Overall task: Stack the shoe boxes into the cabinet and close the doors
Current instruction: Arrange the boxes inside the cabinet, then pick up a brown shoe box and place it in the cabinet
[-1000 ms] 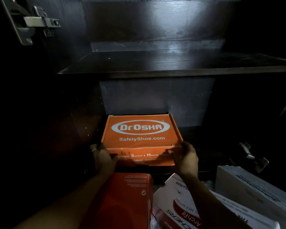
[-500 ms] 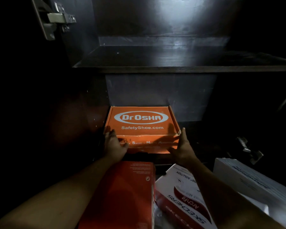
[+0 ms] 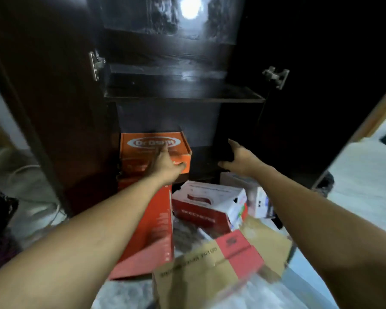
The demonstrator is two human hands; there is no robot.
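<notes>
Head view, both hands (left [image 3: 165,162], right [image 3: 241,158]) spread empty, orange box [image 3: 143,144] shelved, boxes [image 3: 207,205] crowding floor

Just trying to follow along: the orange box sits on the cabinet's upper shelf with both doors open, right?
Not quite. In the head view the orange box sits on the cabinet's bottom level, left side; the upper shelf is bare. Both doors are open.

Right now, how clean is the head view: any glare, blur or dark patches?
Head view: a bright glare spot on the glossy dark cabinet back panel; the brown cardboard box with a red band at the bottom is motion-blurred; the orange shoe box logo is smeared; the cabinet's right side is nearly black.
</notes>
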